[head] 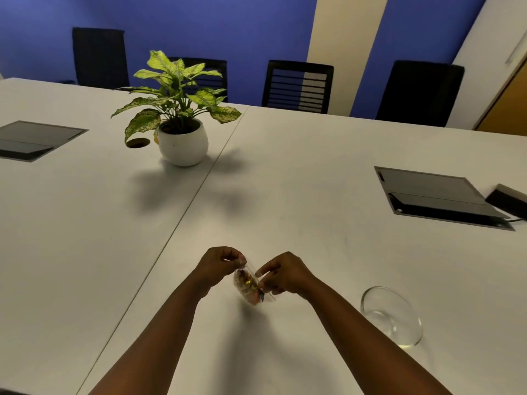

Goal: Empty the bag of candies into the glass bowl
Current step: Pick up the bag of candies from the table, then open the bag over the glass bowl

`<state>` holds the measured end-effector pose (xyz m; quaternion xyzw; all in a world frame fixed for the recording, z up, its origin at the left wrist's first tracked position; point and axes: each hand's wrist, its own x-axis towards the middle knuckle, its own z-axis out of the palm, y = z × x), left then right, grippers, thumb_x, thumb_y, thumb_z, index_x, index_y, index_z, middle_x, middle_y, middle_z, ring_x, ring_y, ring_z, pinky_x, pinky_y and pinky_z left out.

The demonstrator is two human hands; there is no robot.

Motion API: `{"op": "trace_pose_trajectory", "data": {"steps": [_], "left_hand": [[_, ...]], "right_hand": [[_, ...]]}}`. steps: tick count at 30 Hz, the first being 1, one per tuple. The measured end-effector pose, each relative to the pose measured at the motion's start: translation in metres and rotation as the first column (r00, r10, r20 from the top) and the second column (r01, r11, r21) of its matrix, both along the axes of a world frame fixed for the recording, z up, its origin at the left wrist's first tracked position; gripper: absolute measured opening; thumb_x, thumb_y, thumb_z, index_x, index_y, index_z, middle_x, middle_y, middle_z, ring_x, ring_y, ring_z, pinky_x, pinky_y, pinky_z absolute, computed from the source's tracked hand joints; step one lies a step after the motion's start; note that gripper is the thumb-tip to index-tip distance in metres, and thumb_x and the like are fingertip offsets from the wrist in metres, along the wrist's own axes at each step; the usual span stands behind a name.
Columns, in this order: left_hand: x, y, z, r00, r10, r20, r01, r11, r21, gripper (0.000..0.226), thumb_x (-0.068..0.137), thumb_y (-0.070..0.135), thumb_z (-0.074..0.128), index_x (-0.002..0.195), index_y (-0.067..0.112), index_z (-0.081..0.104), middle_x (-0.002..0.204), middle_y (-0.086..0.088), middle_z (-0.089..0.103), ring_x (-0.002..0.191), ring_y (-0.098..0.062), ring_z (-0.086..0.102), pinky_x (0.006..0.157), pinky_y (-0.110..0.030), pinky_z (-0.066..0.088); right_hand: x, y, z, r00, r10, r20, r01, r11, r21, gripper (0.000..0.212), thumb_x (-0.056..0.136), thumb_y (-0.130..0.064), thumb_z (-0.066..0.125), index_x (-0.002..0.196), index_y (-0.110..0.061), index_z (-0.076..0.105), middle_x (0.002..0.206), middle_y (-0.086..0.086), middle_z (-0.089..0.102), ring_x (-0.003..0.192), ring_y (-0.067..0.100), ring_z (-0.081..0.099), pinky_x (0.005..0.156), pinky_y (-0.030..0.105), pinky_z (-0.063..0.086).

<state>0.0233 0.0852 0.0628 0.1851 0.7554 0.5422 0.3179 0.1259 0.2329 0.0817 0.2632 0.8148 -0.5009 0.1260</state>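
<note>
A small clear bag of candies (247, 285) with gold and red wrappers inside hangs just above the white table (285, 195), held between both hands. My left hand (219, 263) pinches the bag's top edge at its left corner. My right hand (285, 273) pinches the same top edge on the right side. The glass bowl (392, 316) stands empty on the table, to the right of my right forearm, apart from the bag.
A potted plant (179, 115) in a white pot stands at the back left. Dark cable hatches (436, 195) (31, 139) are set into the table at right and far left. A black box (510, 199) lies at the right edge. Chairs (298, 86) line the far side.
</note>
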Motion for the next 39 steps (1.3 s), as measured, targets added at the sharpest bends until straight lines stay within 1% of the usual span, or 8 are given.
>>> {"op": "trace_pose_trajectory", "data": {"steps": [3, 9, 15, 20, 26, 29, 35, 39], "left_hand": [[0.004, 0.014, 0.006, 1.000, 0.010, -0.005, -0.010, 0.999, 0.050, 0.014, 0.081, 0.001, 0.064, 0.071, 0.011, 0.065, 0.074, -0.005, 0.063, 0.073, -0.017, 0.056, 0.074, -0.029, 0.045], [0.022, 0.051, 0.012, 0.999, -0.034, -0.011, 0.035, 0.994, 0.102, 0.018, 0.082, 0.001, 0.062, 0.069, 0.014, 0.062, 0.075, -0.003, 0.060, 0.070, -0.015, 0.055, 0.068, -0.026, 0.045], [0.039, 0.075, 0.014, 0.997, -0.075, -0.012, 0.076, 0.983, 0.168, 0.018, 0.082, 0.001, 0.062, 0.068, 0.012, 0.061, 0.073, -0.005, 0.059, 0.071, -0.020, 0.059, 0.069, -0.026, 0.048], [0.046, 0.092, 0.020, 0.992, -0.099, -0.074, 0.110, 0.979, 0.171, 0.017, 0.080, 0.003, 0.065, 0.067, 0.014, 0.063, 0.070, -0.003, 0.061, 0.065, -0.017, 0.060, 0.072, -0.031, 0.048], [0.051, 0.104, 0.020, 0.990, -0.122, -0.072, 0.133, 0.974, 0.184, 0.018, 0.079, 0.005, 0.067, 0.065, 0.016, 0.064, 0.069, -0.003, 0.063, 0.068, -0.017, 0.062, 0.071, -0.029, 0.049], [0.051, 0.109, 0.020, 0.989, -0.130, -0.067, 0.141, 0.972, 0.191, 0.020, 0.079, 0.005, 0.067, 0.064, 0.018, 0.065, 0.069, -0.002, 0.064, 0.068, -0.014, 0.063, 0.071, -0.028, 0.050], [0.050, 0.114, 0.018, 0.985, -0.151, -0.084, 0.165, 0.969, 0.186, 0.018, 0.080, 0.005, 0.066, 0.066, 0.018, 0.065, 0.069, -0.001, 0.064, 0.062, -0.006, 0.064, 0.067, -0.022, 0.052], [0.046, 0.115, 0.019, 0.984, -0.147, -0.100, 0.164, 0.968, 0.191, 0.019, 0.080, 0.005, 0.066, 0.066, 0.018, 0.065, 0.067, 0.000, 0.063, 0.061, -0.009, 0.062, 0.067, -0.021, 0.051]], "right_hand": [[0.008, 0.009, 0.006, 0.998, -0.052, -0.026, 0.051, 0.998, -0.044, 0.024, 0.074, 0.001, 0.072, 0.098, -0.002, 0.073, 0.071, 0.011, 0.068, 0.063, 0.016, 0.063, 0.055, 0.017, 0.053], [0.032, 0.035, 0.009, 0.979, -0.189, -0.082, 0.187, 0.982, -0.030, 0.015, 0.069, -0.007, 0.078, 0.084, -0.004, 0.076, 0.057, -0.001, 0.063, 0.054, 0.009, 0.056, 0.054, 0.018, 0.047], [0.052, 0.055, 0.015, 0.968, -0.231, -0.094, 0.234, 0.972, 0.024, 0.013, 0.065, -0.015, 0.083, 0.072, -0.008, 0.075, 0.058, 0.000, 0.063, 0.056, 0.011, 0.057, 0.064, 0.026, 0.050], [0.068, 0.068, 0.017, 0.952, -0.233, -0.201, 0.241, 0.970, 0.018, 0.020, 0.075, -0.005, 0.074, 0.095, -0.005, 0.074, 0.091, 0.016, 0.074, 0.072, 0.015, 0.063, 0.066, 0.019, 0.053], [0.075, 0.078, 0.016, 0.920, -0.286, -0.269, 0.319, 0.944, 0.087, 0.012, 0.075, -0.011, 0.074, 0.086, -0.008, 0.077, 0.085, 0.018, 0.076, 0.057, 0.013, 0.060, 0.067, 0.028, 0.055], [0.077, 0.082, 0.016, 0.914, -0.309, -0.263, 0.330, 0.943, 0.039, 0.012, 0.074, -0.012, 0.075, 0.085, -0.007, 0.076, 0.084, 0.020, 0.075, 0.067, 0.021, 0.064, 0.066, 0.029, 0.054], [0.078, 0.090, 0.014, 0.933, -0.279, -0.227, 0.278, 0.960, -0.040, 0.012, 0.070, -0.017, 0.079, 0.062, -0.022, 0.072, 0.058, -0.003, 0.065, 0.060, 0.012, 0.062, 0.061, 0.026, 0.050], [0.084, 0.108, 0.008, 0.925, -0.315, -0.210, 0.294, 0.948, -0.125, 0.010, 0.074, -0.034, 0.074, 0.072, -0.025, 0.069, 0.077, -0.005, 0.069, 0.074, 0.009, 0.063, 0.065, 0.021, 0.047]]}}
